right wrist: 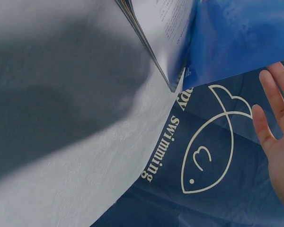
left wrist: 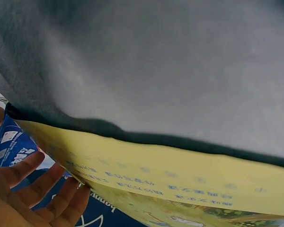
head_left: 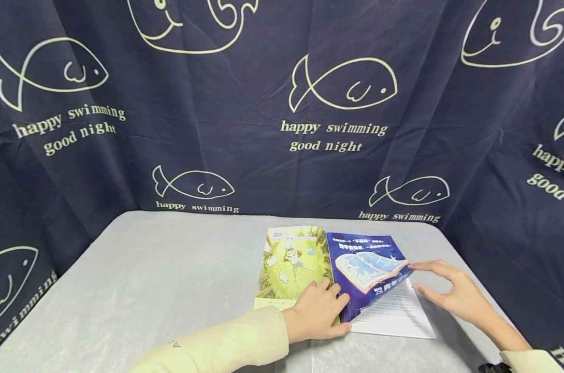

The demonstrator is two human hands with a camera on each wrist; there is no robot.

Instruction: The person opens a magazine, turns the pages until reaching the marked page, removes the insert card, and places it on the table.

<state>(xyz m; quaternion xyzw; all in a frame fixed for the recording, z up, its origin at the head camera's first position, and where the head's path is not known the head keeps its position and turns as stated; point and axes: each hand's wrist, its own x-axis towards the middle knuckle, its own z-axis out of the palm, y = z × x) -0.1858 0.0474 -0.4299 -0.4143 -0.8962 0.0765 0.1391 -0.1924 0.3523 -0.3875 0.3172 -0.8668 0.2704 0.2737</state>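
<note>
An open magazine (head_left: 300, 261) lies on the table. Its left side shows a yellow-green cover picture of a child on grass. To the right, a dark blue page (head_left: 365, 264) is lifted and curving, with a white printed page (head_left: 398, 311) showing beneath. My left hand (head_left: 318, 311) rests across the fold, fingers spread on the paper. At the blue page's right edge is my right hand (head_left: 456, 290), the forefinger touching it and the thumb held apart below. In the right wrist view, the right hand (right wrist: 281, 142) has outstretched fingers beside the raised blue page (right wrist: 241, 42).
A pale grey cloth covers the table (head_left: 170, 280). Dark blue curtains (head_left: 244, 129) printed with fish and lettering stand behind and at both sides. A black band (head_left: 493, 368) shows at the right wrist.
</note>
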